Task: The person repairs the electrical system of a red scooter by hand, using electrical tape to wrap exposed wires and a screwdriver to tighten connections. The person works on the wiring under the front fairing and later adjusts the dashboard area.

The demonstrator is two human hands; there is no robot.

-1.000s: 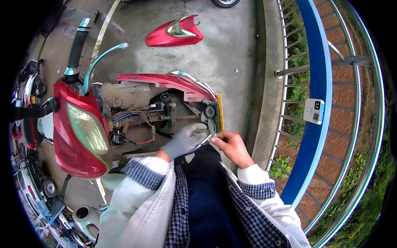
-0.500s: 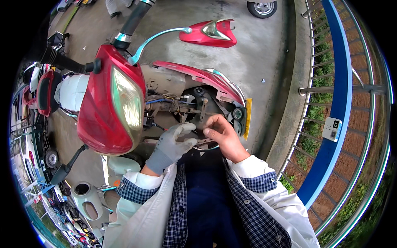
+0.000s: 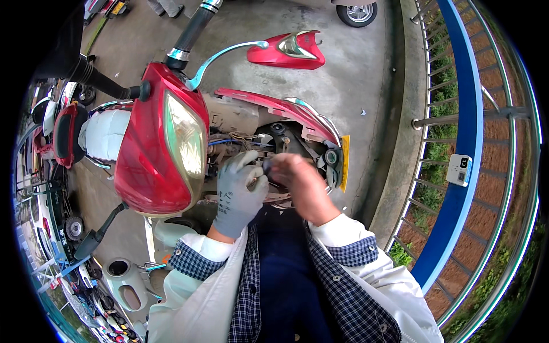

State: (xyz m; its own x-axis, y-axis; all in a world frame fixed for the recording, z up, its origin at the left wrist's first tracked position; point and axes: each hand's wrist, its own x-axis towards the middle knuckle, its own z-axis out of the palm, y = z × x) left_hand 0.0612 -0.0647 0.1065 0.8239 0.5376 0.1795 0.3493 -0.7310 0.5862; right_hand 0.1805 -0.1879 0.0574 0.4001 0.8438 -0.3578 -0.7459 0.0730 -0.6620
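Observation:
My left hand, in a grey glove with dark marks on its back, has its thumb and fingers curled together. Between the two hands there is a small dark thing, too blurred to name, at the left fingertips. My bare right hand reaches to those same fingertips; motion smears its fingers. Both hands are over the opened body of a red scooter, beside its exposed wires and dirty frame parts. To their left stands the scooter's red front cover with a clear headlight. A red side panel curves beyond the hands.
A loose red panel with a lens lies on the concrete floor. A yellow plate is at the scooter's end. On the right runs a blue-topped railing carrying a white box. A pale plastic cover lies lower left.
My right hand has moved left to meet the left fingertips. My left hand has turned more upright, its fingers closer together. The view has shifted slightly.

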